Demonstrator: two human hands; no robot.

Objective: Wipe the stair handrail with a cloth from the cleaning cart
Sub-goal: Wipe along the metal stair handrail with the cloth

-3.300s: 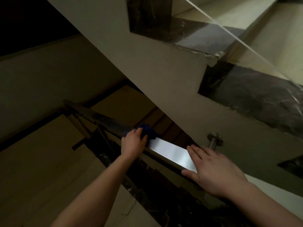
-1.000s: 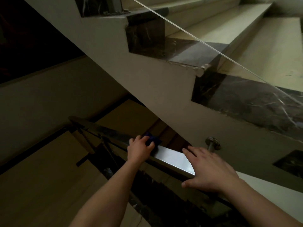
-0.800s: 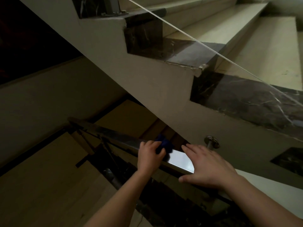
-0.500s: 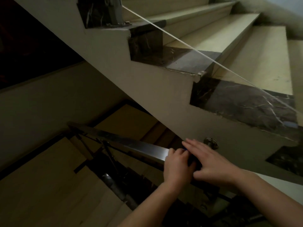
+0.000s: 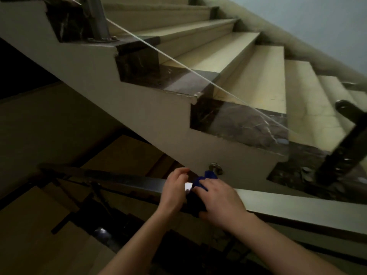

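Note:
The flat metal handrail (image 5: 127,180) runs from the lower left up to the right edge. A dark blue cloth (image 5: 206,178) is draped over it near the middle. My right hand (image 5: 217,198) presses down on the cloth and grips it against the rail, with some cloth hanging below the rail's near edge. My left hand (image 5: 174,188) rests on the rail just left of the cloth, fingers curled and lifted, holding nothing. A bright strip of rail shows between the two hands.
A round rail bracket (image 5: 215,167) sticks out of the stair wall just behind the cloth. The upper flight of steps (image 5: 264,80) rises behind a glass panel. A dark metal bracket (image 5: 345,139) stands at the right, and lower steps (image 5: 39,225) drop away at the left.
My left hand slid the cloth up the rail to my right hand, which now has it. The left hand has let go. The view has tilted up the stairs.

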